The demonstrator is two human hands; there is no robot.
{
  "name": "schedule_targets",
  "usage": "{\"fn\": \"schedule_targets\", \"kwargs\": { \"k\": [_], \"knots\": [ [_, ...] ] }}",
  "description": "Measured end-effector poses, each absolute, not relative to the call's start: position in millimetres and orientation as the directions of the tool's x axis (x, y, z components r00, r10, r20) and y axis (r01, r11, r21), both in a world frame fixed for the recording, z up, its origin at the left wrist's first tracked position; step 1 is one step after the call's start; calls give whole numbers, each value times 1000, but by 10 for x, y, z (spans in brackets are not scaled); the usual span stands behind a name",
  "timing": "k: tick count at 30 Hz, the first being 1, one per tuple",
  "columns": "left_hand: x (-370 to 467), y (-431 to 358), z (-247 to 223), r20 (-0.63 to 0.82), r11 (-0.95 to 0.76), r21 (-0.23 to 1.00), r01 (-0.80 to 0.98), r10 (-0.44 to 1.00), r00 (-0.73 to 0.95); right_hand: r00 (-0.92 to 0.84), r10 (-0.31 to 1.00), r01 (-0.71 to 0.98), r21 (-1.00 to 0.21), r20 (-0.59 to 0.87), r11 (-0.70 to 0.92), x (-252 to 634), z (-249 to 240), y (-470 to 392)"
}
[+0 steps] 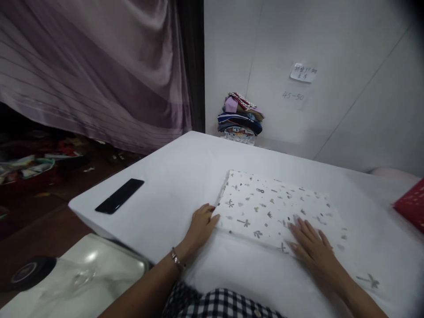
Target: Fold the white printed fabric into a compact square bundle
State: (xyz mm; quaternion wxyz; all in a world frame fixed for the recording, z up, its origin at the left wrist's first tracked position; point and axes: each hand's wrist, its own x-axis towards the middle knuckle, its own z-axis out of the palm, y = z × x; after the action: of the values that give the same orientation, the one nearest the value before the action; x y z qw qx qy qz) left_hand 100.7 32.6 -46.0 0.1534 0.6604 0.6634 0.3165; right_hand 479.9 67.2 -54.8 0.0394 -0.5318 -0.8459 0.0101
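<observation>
A white cloth (261, 207) printed with small grey and green plant-like motifs lies folded into a flat rectangle on the white table. At its left edge rests my left hand (201, 225), thumb and fingertips touching the border of the cloth, fingers a little apart. My right hand (311, 243) lies flat on the cloth's near right part, fingers stretched out. Right of that hand, a strip of the same print with a palm motif (369, 280) extends along the table under my forearm. The cloth's right border is blurred.
A black phone (119, 196) lies on the left of the white table (172, 176). Folded clothes (240, 115) are stacked behind the far edge, against the wall. A red item (412, 205) is at the right. Below left stands a pale glossy surface (99, 269).
</observation>
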Motion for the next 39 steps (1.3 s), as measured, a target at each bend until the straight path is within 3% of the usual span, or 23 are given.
{"fn": "schedule_targets", "kwargs": {
  "k": [6, 12, 18, 27, 32, 36, 39],
  "knots": [
    [1041, 317, -380, 192, -46, 616, 787, 977, -93, -640, 768, 753, -211, -12, 624, 3754, -77, 873],
    [1017, 302, -404, 172, -37, 624, 781, 981, -91, -775, 626, 623, -264, -84, 736, 2956, -220, 1059],
    [987, 359, -295, 177, -18, 618, 786, 977, -117, -780, 625, 614, -236, -35, 753, 2966, -394, 1070],
    [1041, 676, -187, 129, 28, 486, 873, 986, -104, -776, 627, 618, -276, -66, 736, 2962, -300, 1080],
    [1018, 647, -286, 179, 23, 461, 887, 977, -119, -697, 711, 708, -252, -96, 660, 3019, -257, 1159],
    [1035, 666, -212, 172, 18, 371, 929, 981, -88, -674, 723, 734, -255, -152, 630, 3027, -269, 1198],
    [1129, 764, -124, 270, -34, 266, 963, 962, -41, -687, 714, 717, -280, -135, 638, 2982, -243, 1204]
  ]
}}
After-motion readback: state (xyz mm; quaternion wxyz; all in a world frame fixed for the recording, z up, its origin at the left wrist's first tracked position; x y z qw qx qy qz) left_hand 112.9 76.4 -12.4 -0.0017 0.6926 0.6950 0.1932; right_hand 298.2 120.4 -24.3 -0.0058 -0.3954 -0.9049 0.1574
